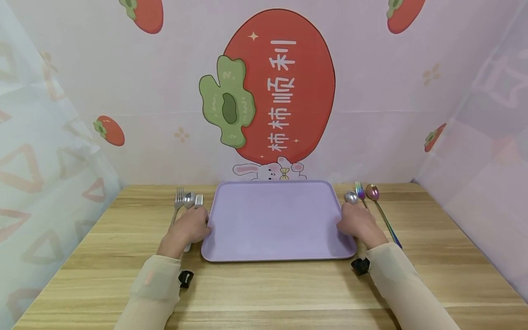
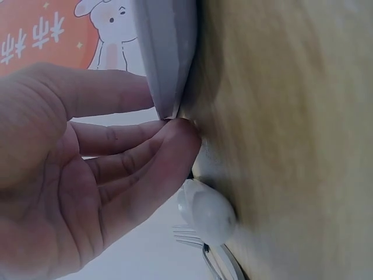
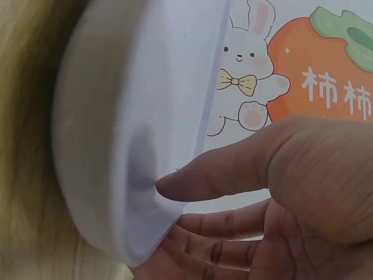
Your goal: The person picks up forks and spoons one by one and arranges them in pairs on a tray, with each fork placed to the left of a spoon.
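Observation:
A pale purple rectangular tray lies in the middle of the wooden table. At its left side my left hand holds the rim; the left wrist view puts the thumb on the inner side of the tray edge and the fingertips by its underside. My right hand grips the opposite side, thumb pressing inside the tray and the other fingers around the outside, partly hidden. Whether the tray is slightly raised, I cannot tell.
Left of the tray lie a silver fork, a silver spoon and a smaller fork. On the right are a silver spoon, a rainbow-coloured fork and a copper-toned spoon. A printed backdrop stands behind.

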Motion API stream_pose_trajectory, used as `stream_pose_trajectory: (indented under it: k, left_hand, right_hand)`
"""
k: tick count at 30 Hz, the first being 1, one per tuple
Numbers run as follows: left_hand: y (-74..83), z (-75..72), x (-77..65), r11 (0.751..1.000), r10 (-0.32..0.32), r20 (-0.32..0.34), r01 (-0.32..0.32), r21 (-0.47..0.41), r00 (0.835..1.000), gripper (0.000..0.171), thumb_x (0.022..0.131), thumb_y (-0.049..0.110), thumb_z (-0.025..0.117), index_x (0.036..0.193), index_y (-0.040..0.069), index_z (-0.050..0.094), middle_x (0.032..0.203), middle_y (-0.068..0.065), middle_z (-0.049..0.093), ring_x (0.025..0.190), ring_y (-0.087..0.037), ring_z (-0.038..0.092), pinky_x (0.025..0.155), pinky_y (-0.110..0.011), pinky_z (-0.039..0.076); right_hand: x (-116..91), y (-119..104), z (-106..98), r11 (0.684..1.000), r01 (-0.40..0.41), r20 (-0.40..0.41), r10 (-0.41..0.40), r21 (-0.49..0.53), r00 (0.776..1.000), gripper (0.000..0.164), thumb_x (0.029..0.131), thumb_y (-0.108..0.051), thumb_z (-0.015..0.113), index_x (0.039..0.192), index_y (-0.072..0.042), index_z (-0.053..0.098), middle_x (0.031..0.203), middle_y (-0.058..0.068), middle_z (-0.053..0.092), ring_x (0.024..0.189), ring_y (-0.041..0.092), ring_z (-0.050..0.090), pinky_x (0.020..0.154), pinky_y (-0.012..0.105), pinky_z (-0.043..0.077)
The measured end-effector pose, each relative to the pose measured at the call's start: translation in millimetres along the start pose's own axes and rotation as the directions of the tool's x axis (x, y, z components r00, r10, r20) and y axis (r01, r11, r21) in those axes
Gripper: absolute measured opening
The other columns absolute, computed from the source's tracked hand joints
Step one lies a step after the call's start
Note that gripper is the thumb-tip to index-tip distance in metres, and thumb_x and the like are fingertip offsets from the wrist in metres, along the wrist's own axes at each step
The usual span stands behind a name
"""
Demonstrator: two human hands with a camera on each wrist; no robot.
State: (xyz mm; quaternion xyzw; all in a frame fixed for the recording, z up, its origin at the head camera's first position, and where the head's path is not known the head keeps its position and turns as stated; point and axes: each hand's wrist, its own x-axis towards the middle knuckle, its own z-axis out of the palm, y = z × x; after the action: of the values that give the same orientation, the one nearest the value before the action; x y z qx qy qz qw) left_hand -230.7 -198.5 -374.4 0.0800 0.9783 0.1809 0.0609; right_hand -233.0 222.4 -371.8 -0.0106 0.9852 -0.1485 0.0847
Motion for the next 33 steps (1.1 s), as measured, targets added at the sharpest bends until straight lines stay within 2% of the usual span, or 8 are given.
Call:
stream_pose_trajectory:
  k: [3,6,11,19,33]
  left_hand:
    - [0.9,-0.1,-0.6,1.000,0.009,-0.003,-0.009,0.003,1.000,0.018,0.084,0.002,0.068,0.070,0.004,0.058,0.071,-0.007,0.056,0.061,-0.020,0.054,0.053,-0.031,0.045]
    - [0.7,0.3,-1.0,1.000,0.018,-0.007,-0.018,0.007,1.000,0.022,0.084,0.001,0.067,0.066,0.006,0.056,0.065,-0.006,0.055,0.058,-0.019,0.053,0.052,-0.031,0.044]
    - [0.4,1.1,-0.8,1.000,0.021,-0.002,-0.021,-0.001,1.000,0.022,0.083,0.001,0.066,0.065,0.006,0.054,0.062,-0.006,0.055,0.056,-0.019,0.052,0.050,-0.030,0.043]
    - [1.1,1.6,-0.8,1.000,0.006,0.003,-0.006,-0.003,1.000,0.021,0.084,0.002,0.065,0.066,0.005,0.055,0.063,-0.007,0.056,0.056,-0.019,0.054,0.050,-0.031,0.044]
    - [0.8,2.5,2.5,1.000,-0.019,-0.001,0.019,-0.021,1.000,0.030,0.085,0.002,0.065,0.059,0.008,0.051,0.061,-0.005,0.054,0.055,-0.018,0.052,0.049,-0.029,0.042]
  right_hand:
    - [1,1,1,1.000,-0.003,0.015,0.003,0.010,1.000,0.005,0.081,-0.001,0.060,0.084,0.002,0.057,0.072,0.012,0.056,0.061,0.023,0.057,0.049,0.028,0.046]
    - [3,2,3,1.000,-0.013,0.033,0.012,0.020,0.999,0.006,0.082,-0.002,0.059,0.087,0.003,0.057,0.072,0.012,0.056,0.060,0.023,0.057,0.049,0.028,0.046]
    - [5,4,7,0.999,-0.027,0.041,0.026,0.022,0.999,0.009,0.085,-0.005,0.057,0.088,0.003,0.057,0.072,0.012,0.056,0.060,0.022,0.056,0.050,0.030,0.045]
    - [10,4,13,0.995,-0.095,0.011,0.095,0.021,0.995,0.017,0.087,-0.011,0.057,0.094,0.004,0.058,0.075,0.012,0.055,0.064,0.025,0.054,0.053,0.035,0.043]
    - [11,3,13,0.994,-0.111,0.021,0.111,0.014,0.994,0.030,0.088,-0.011,0.055,0.108,0.010,0.058,0.082,0.016,0.058,0.071,0.030,0.058,0.056,0.039,0.046]
